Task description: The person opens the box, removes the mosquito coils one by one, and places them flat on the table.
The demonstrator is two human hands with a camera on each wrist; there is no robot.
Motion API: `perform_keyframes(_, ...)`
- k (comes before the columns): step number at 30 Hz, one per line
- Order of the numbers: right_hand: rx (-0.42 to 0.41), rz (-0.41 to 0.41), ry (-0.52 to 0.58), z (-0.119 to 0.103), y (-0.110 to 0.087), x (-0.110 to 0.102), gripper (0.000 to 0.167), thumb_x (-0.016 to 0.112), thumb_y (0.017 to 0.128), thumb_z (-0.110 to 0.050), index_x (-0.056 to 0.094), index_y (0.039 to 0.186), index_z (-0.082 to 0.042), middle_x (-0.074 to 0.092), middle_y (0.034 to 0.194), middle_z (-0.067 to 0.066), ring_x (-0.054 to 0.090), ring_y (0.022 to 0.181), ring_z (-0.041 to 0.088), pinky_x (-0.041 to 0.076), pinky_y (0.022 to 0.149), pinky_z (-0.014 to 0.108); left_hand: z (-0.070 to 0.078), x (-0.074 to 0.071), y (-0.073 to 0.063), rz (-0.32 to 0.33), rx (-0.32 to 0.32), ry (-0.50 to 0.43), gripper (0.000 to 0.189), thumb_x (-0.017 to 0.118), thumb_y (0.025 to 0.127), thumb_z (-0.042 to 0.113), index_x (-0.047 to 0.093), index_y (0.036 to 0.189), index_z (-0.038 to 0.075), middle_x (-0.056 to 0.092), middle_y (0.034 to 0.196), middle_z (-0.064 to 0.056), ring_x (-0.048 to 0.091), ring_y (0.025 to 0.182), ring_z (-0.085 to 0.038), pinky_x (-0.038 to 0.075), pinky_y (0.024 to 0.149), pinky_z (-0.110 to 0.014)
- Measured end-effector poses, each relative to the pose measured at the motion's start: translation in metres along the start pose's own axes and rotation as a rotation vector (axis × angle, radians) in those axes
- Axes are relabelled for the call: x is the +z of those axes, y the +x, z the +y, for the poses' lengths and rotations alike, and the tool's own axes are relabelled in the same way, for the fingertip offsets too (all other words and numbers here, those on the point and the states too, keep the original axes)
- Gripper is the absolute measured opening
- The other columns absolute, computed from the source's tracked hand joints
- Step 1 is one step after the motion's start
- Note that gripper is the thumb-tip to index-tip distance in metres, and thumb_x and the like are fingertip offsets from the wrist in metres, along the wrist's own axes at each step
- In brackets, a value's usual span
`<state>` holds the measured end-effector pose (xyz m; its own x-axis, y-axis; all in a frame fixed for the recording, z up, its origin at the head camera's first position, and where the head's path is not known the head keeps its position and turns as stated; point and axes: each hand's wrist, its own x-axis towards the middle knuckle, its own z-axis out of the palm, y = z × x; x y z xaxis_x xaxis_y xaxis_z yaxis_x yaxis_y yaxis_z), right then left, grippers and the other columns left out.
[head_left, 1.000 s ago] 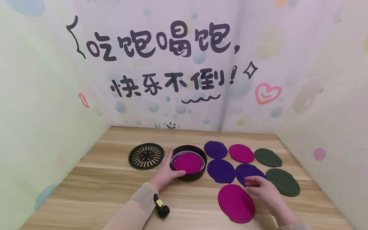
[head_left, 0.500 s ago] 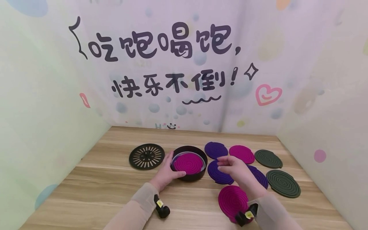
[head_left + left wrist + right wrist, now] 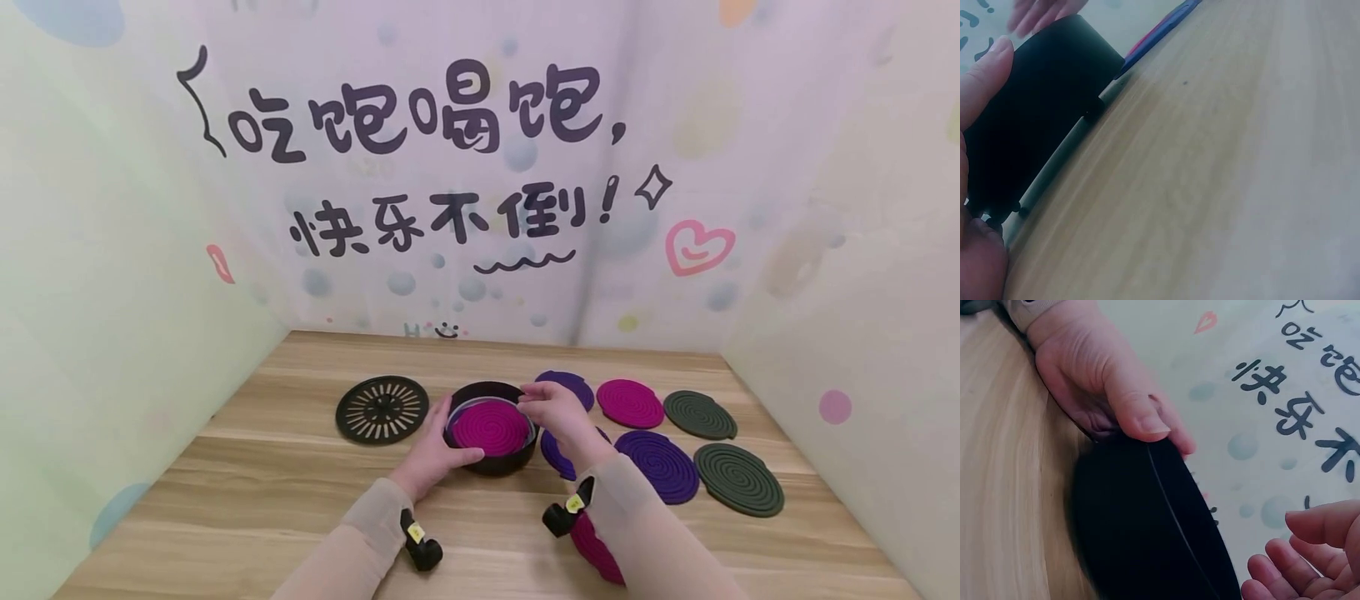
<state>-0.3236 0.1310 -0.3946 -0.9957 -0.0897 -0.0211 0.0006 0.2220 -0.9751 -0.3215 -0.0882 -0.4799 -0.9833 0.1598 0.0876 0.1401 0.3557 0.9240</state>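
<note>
My left hand (image 3: 433, 454) grips the left side of a round black mosquito coil holder (image 3: 504, 467), thumb over the near rim. Inside it a magenta mosquito coil (image 3: 491, 427) lies on top, with a pale ring round it. Close to the holder's right rim is my right hand (image 3: 564, 421), its fingers loosely bent. In the right wrist view that hand (image 3: 1310, 562) holds nothing and stands a little apart from the black wall (image 3: 1129, 512). From the left wrist, the holder's dark side (image 3: 1047, 94) shows between the thumb and fingers.
A slotted black lid (image 3: 383, 408) lies left of the holder. To the right are a magenta coil (image 3: 630, 403), purple coils such as this one (image 3: 656, 467), and green coils (image 3: 738, 478). Another magenta coil (image 3: 595, 552) is partly under my right forearm.
My right hand has moved left, from above the purple coils on the right to the holder's right rim. The left hand stays on the holder, and the coils lie where they were.
</note>
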Motion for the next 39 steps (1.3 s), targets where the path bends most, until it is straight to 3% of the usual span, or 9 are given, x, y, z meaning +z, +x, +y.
perform_keyframes(10, 0.051, 0.04, -0.032, 0.007, 0.02, 0.018, 0.043, 0.064, 0.088, -0.006, 0.055, 0.129, 0.004, 0.06, 0.124, 0.021, 0.057, 0.111, 0.03, 0.044, 0.098, 0.045, 0.0, 0.0, 0.0, 0.002, 0.006, -0.007, 0.114, 0.086, 0.07, 0.037, 0.014, 0.155, 0.013, 0.011, 0.159, -0.013, 0.01, 0.144, -0.038, 0.016, 0.112, -0.058)
perform_keyframes(24, 0.072, 0.081, -0.121, 0.009, 0.027, 0.028, 0.037, 0.066, 0.085, -0.003, 0.06, 0.121, 0.003, 0.06, 0.12, 0.019, 0.055, 0.11, 0.03, 0.045, 0.095, 0.044, 0.0, 0.0, 0.0, 0.001, 0.007, -0.024, 0.115, 0.087, 0.069, 0.036, 0.014, 0.156, 0.014, 0.011, 0.158, -0.013, 0.011, 0.144, -0.037, 0.016, 0.113, -0.057)
perform_keyframes(33, 0.124, 0.086, -0.134, 0.009, 0.03, 0.029, 0.037, 0.067, 0.086, -0.008, 0.061, 0.121, 0.0, 0.056, 0.128, 0.018, 0.049, 0.118, 0.033, 0.04, 0.101, 0.049, 0.001, -0.001, 0.0, -0.009, 0.009, -0.032, 0.114, 0.086, 0.07, 0.035, 0.014, 0.155, 0.012, 0.01, 0.159, -0.013, 0.012, 0.143, -0.037, 0.017, 0.113, -0.056)
perform_keyframes(39, 0.133, 0.094, -0.155, 0.011, 0.035, 0.034, 0.037, 0.068, 0.084, -0.008, 0.06, 0.12, 0.002, 0.056, 0.125, 0.019, 0.05, 0.114, 0.033, 0.044, 0.095, 0.045, 0.001, -0.001, 0.0, -0.002, 0.007, -0.023, 0.113, 0.086, 0.07, 0.036, 0.015, 0.155, 0.013, 0.011, 0.159, -0.012, 0.012, 0.144, -0.036, 0.017, 0.113, -0.055)
